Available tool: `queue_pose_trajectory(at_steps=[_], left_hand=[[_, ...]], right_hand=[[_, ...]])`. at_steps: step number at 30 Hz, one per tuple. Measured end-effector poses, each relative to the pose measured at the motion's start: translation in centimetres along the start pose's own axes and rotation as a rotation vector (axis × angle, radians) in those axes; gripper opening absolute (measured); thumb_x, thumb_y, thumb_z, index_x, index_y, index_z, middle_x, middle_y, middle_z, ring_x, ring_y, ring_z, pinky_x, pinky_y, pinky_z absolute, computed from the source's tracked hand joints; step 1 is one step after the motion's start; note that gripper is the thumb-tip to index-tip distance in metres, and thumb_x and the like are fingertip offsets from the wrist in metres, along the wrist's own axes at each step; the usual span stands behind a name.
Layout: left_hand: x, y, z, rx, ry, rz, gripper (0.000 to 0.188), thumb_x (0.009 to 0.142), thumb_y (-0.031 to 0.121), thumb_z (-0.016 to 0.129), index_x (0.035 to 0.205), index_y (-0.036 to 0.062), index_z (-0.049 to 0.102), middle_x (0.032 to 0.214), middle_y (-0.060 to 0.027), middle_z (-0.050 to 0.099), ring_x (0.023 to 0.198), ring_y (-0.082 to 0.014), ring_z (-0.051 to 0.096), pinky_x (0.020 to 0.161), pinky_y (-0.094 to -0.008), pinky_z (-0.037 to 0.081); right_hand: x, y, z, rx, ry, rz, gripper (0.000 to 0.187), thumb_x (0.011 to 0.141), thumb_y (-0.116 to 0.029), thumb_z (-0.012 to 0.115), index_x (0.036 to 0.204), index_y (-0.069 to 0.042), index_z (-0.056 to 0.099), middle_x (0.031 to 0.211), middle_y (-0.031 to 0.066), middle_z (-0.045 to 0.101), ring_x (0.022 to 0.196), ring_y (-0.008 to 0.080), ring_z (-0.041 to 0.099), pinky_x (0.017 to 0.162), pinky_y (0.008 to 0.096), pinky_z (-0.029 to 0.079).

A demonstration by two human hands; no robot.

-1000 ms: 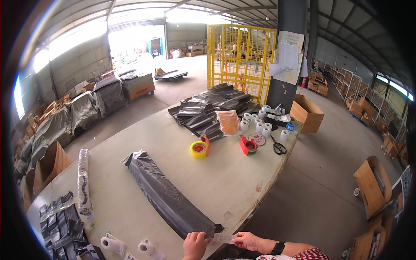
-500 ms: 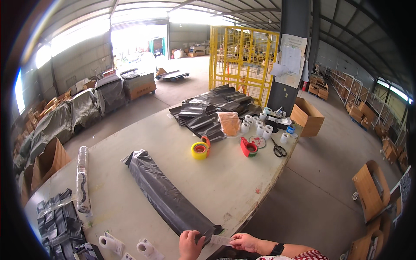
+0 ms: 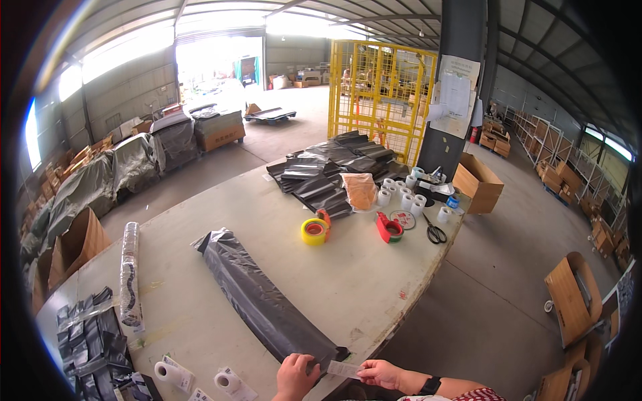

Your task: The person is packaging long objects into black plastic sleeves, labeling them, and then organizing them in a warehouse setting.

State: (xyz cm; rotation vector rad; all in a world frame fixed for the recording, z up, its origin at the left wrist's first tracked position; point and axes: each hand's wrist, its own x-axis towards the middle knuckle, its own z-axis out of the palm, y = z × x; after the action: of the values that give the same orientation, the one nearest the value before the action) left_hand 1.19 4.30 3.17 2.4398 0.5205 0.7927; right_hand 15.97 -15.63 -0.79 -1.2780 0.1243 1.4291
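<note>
A long, filled black plastic bag (image 3: 267,297) lies slantwise on the table, its near end toward me. My left hand (image 3: 297,377) is at that near end, fingers curled and closed on the bag's edge. Just to the right, my right hand (image 3: 380,375) pinches one end of a small, pale, translucent label strip (image 3: 344,369) between thumb and fingers. The strip's other end points toward my left hand, over the bag's near corner. A dark watch sits on my right wrist.
Label rolls (image 3: 227,382) lie left of my hands, near stacked black bags (image 3: 93,347) and a wrapped roll (image 3: 130,274). Farther off are yellow tape (image 3: 313,232), a red tape dispenser (image 3: 388,228), scissors (image 3: 435,232), white rolls (image 3: 406,200) and a pile of black bags (image 3: 341,160).
The view has shifted slightly, so the scene sits a little farther right. Both hands stay at the bag's near end, with the label strip still in my right hand.
</note>
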Motion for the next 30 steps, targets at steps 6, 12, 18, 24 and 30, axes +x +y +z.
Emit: queue_pose_trajectory(at_steps=[6, 12, 18, 24, 30], left_hand=[[0.1, 0.0, -0.1, -0.01, -0.045, -0.037, 0.014, 0.068, 0.015, 0.07, 0.079, 0.0101, 0.062, 0.075, -0.0043, 0.059, 0.073, -0.0245, 0.059, 0.064, -0.0344, 0.049], [0.3, -1.4, 1.6, 0.053, 0.035, 0.081, 0.012, 0.068, 0.01, 0.066, 0.075, 0.0099, 0.057, 0.07, -0.0059, 0.055, 0.067, -0.0251, 0.057, 0.059, -0.0357, 0.048], [0.6, -1.5, 2.4, 0.147, 0.065, 0.093, 0.014, 0.066, 0.006, 0.063, 0.073, 0.0086, 0.05, 0.068, -0.0084, 0.052, 0.064, -0.0271, 0.055, 0.057, -0.0374, 0.047], [1.5, -0.2, 0.8, 0.058, 0.08, 0.024, 0.014, 0.065, 0.004, 0.062, 0.072, 0.0075, 0.05, 0.068, -0.0092, 0.052, 0.065, -0.0286, 0.055, 0.057, -0.0387, 0.047], [2.1, 0.4, 0.4, 0.044, 0.068, 0.032, 0.015, 0.064, 0.005, 0.063, 0.071, 0.007, 0.05, 0.068, -0.0094, 0.052, 0.065, -0.0286, 0.055, 0.057, -0.0391, 0.047]], right_hand=[[0.2, 0.5, -0.6, -0.029, -0.021, 0.0, 0.017, 0.082, -0.01, 0.066, 0.096, -0.01, 0.057, 0.087, 0.0, 0.06, 0.08, 0.0111, 0.059, 0.074, 0.0252, 0.047], [0.1, 0.6, -0.9, -0.047, 0.009, 0.001, 0.017, 0.082, -0.011, 0.067, 0.094, -0.01, 0.057, 0.087, 0.0003, 0.06, 0.08, 0.0113, 0.059, 0.073, 0.0252, 0.047], [0.1, 0.4, -0.7, -0.062, -0.016, -0.007, 0.016, 0.082, -0.011, 0.067, 0.094, -0.01, 0.057, 0.087, 0.0004, 0.06, 0.08, 0.0112, 0.058, 0.073, 0.0254, 0.047], [-0.4, -0.4, 1.5, 0.021, -0.015, 0.02, 0.012, 0.084, -0.005, 0.064, 0.093, -0.007, 0.056, 0.083, 0.0027, 0.06, 0.074, 0.011, 0.06, 0.065, 0.0215, 0.051], [1.6, -1.5, 5.1, 0.144, 0.025, -0.039, 0.011, 0.084, -0.006, 0.065, 0.09, -0.007, 0.056, 0.083, 0.0037, 0.061, 0.071, 0.0107, 0.061, 0.061, 0.02, 0.051]])
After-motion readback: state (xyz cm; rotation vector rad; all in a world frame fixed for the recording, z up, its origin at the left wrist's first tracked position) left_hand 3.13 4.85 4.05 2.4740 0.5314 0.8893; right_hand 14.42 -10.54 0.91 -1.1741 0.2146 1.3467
